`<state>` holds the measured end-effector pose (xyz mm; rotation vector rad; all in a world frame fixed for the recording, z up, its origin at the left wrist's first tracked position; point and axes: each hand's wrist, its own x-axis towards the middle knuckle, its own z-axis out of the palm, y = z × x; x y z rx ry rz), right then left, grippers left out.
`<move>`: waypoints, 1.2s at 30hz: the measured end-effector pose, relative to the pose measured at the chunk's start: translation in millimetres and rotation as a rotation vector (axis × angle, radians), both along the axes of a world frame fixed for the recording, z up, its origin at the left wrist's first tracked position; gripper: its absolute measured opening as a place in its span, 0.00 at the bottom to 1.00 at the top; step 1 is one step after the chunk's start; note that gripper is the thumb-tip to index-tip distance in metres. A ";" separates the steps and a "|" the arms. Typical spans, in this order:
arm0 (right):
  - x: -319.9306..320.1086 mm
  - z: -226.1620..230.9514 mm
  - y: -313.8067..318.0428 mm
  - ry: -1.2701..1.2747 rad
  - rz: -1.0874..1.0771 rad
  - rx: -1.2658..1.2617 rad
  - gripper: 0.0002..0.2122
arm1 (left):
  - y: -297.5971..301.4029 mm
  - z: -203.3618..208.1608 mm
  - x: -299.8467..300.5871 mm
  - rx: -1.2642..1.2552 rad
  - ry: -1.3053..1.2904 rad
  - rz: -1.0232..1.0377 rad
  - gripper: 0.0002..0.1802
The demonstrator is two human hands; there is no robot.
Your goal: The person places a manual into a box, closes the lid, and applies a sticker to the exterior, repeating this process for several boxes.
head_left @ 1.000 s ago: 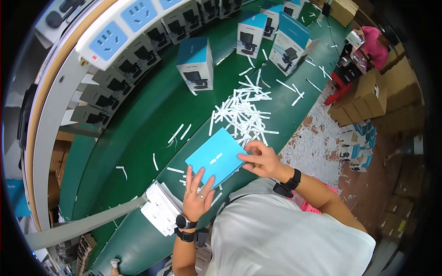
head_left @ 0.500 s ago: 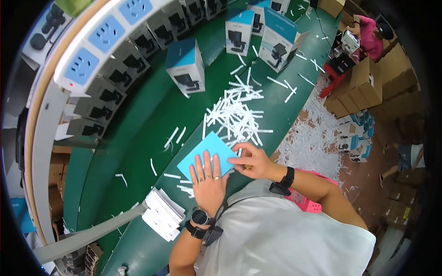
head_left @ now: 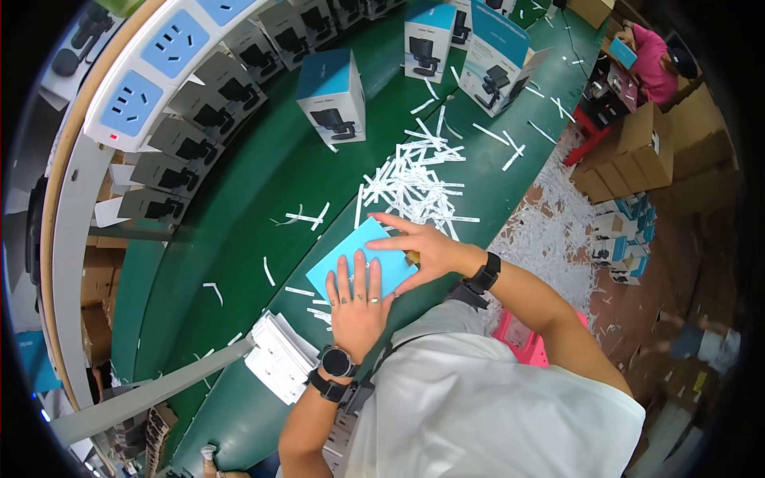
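Note:
A light-blue box [head_left: 392, 271] lies on the green table in front of me, its plain blue face up. My left hand [head_left: 356, 309] rests flat on that face, fingers stretched out. Across the box's right end spreads my right hand [head_left: 437, 248], its thumb at the near side and forefinger at the far corner. A small yellow-brown thing [head_left: 413, 257] shows in the right palm; most of it is hidden by the hand. Just beyond the box is a heap of white paper strips [head_left: 414, 185].
Left of my left wrist lies a stack of white paper sheets [head_left: 279, 358]. Blue-and-white boxes [head_left: 335, 103] stand farther off, and a row of grey boxes [head_left: 215, 107] lines the left under a power strip [head_left: 131, 103]. Shredded strips [head_left: 542, 247] cover the floor at right; another person [head_left: 649, 64] sits beyond.
My right hand has opened out from the box's right corner to span its end. The left hand stays flat on it. The view has shifted slightly.

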<state>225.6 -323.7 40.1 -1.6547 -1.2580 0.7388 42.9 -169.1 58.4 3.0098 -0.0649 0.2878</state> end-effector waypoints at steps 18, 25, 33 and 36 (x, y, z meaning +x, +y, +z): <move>6.0 -13.1 -2.1 0.020 0.080 0.116 0.38 | 64.1 38.1 -0.6 -0.207 0.230 -0.124 0.59; -15.0 -23.1 4.3 0.042 -0.087 0.162 0.40 | 71.1 15.9 -5.8 -0.175 0.067 -0.125 0.59; -12.1 -29.7 -12.2 0.483 -0.311 0.106 0.40 | 84.6 22.3 12.2 -0.127 0.016 -0.073 0.55; -13.1 -138.5 -66.0 0.126 -0.746 0.135 0.21 | 124.6 11.1 56.4 -0.011 -0.158 0.138 0.52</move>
